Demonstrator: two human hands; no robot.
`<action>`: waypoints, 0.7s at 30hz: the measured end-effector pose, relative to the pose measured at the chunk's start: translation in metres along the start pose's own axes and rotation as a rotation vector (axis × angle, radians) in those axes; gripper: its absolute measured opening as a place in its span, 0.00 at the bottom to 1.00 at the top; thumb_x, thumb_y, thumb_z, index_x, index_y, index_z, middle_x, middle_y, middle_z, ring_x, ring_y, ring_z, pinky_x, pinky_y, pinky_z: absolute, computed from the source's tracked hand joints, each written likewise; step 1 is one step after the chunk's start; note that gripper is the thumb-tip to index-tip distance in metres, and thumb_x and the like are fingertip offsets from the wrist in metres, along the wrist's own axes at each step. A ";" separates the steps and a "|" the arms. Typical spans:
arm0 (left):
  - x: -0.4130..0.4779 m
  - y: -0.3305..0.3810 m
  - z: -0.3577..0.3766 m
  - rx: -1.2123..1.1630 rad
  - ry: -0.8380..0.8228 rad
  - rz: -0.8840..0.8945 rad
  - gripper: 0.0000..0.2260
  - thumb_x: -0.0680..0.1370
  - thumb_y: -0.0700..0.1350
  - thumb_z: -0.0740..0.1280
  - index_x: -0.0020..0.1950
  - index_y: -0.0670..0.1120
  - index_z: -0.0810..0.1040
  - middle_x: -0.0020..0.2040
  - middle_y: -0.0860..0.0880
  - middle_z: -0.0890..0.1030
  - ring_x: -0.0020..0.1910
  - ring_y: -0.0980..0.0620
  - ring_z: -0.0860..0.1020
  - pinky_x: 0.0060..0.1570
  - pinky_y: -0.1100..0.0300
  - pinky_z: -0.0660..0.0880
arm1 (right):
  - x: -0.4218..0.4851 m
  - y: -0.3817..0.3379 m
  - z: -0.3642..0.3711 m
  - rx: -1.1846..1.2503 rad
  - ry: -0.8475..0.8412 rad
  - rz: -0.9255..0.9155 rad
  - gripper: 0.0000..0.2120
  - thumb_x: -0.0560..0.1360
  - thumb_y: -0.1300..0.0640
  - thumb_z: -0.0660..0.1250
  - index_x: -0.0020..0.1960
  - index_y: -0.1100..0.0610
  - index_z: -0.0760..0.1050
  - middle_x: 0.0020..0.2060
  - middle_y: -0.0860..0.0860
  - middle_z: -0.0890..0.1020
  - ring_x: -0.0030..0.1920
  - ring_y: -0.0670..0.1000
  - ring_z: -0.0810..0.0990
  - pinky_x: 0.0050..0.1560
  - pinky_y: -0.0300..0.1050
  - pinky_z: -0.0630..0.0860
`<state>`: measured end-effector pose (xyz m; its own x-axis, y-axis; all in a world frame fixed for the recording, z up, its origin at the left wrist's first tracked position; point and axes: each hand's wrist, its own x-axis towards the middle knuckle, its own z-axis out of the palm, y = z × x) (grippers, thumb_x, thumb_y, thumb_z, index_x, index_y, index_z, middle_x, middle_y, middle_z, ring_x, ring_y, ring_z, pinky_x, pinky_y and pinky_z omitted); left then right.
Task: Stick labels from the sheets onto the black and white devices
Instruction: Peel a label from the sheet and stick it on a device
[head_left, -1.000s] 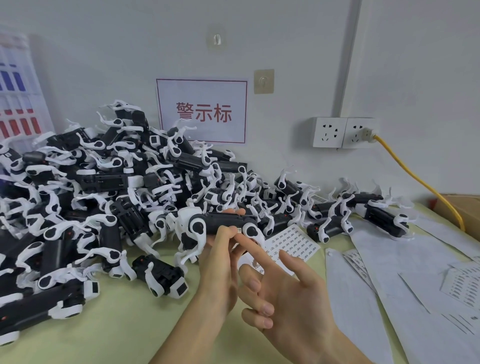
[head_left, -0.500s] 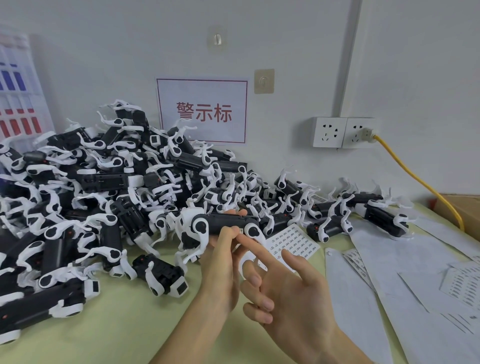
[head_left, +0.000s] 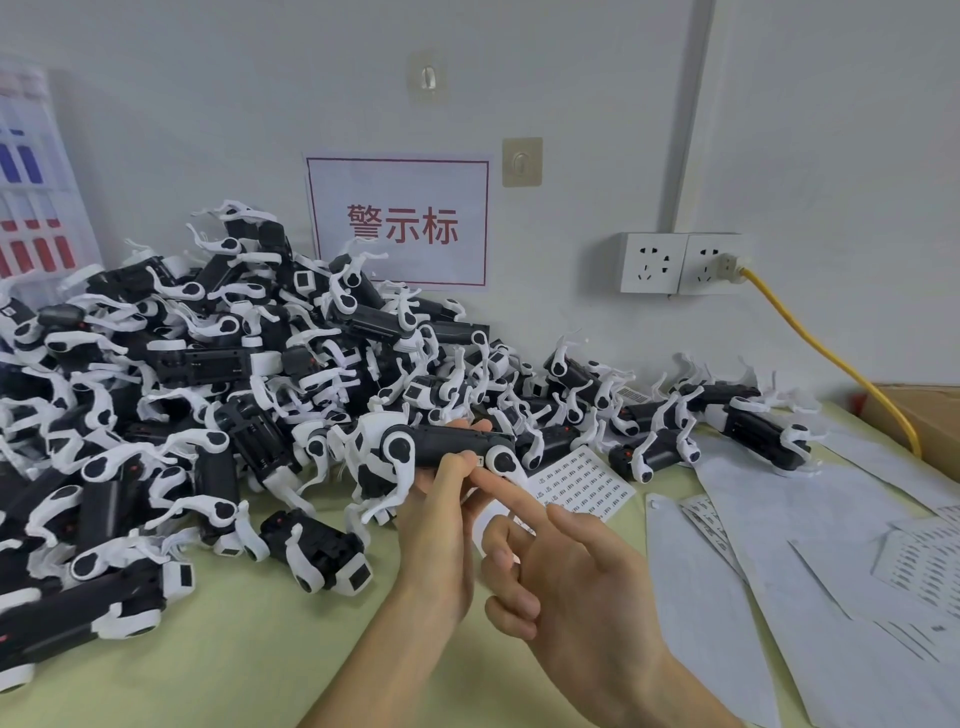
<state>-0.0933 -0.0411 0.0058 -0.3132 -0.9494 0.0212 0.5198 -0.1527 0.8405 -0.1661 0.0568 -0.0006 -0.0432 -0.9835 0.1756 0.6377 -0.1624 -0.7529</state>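
Note:
My left hand (head_left: 441, 525) grips a black and white dog-shaped device (head_left: 436, 449) from below, thumb on its near side, holding it above the table. My right hand (head_left: 566, 566) has its index finger stretched out, its tip pressing a small white label (head_left: 479, 460) against the device's black body. The other right fingers are loosely curled or spread and hold nothing. A label sheet (head_left: 582, 483) with rows of small printed labels lies on the table just behind my right hand.
A large heap of black and white devices (head_left: 182, 389) fills the left and back of the green table (head_left: 249, 649). Peeled backing sheets (head_left: 831, 545) cover the right side. A cardboard box (head_left: 924, 415), a wall socket and a yellow cable (head_left: 826, 358) are at the right.
My right index finger has slid a little along the device's body toward my left thumb. The left hand and the device have stayed almost still.

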 end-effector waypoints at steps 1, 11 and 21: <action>0.000 0.000 0.000 0.002 -0.005 0.009 0.09 0.79 0.40 0.66 0.43 0.48 0.85 0.44 0.48 0.84 0.48 0.49 0.81 0.51 0.50 0.76 | 0.000 0.000 0.000 -0.026 0.014 -0.006 0.31 0.68 0.46 0.70 0.69 0.57 0.78 0.38 0.53 0.73 0.29 0.49 0.61 0.31 0.43 0.60; 0.011 0.002 -0.003 -0.065 -0.061 -0.005 0.02 0.80 0.38 0.68 0.50 0.42 0.81 0.36 0.47 0.82 0.33 0.54 0.79 0.38 0.62 0.80 | -0.001 -0.004 -0.007 -0.504 0.571 -0.423 0.10 0.66 0.56 0.65 0.41 0.55 0.84 0.26 0.50 0.70 0.27 0.47 0.64 0.30 0.40 0.62; 0.000 -0.006 0.001 0.096 -0.400 -0.116 0.20 0.73 0.52 0.73 0.62 0.45 0.83 0.60 0.40 0.84 0.55 0.41 0.84 0.53 0.52 0.83 | 0.006 -0.008 -0.019 -0.943 0.455 -0.328 0.17 0.75 0.37 0.64 0.63 0.29 0.74 0.61 0.37 0.80 0.59 0.41 0.80 0.57 0.41 0.76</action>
<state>-0.0972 -0.0397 0.0013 -0.6583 -0.7438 0.1162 0.3928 -0.2077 0.8959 -0.1861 0.0512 -0.0053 -0.5065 -0.7872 0.3518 -0.2926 -0.2270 -0.9289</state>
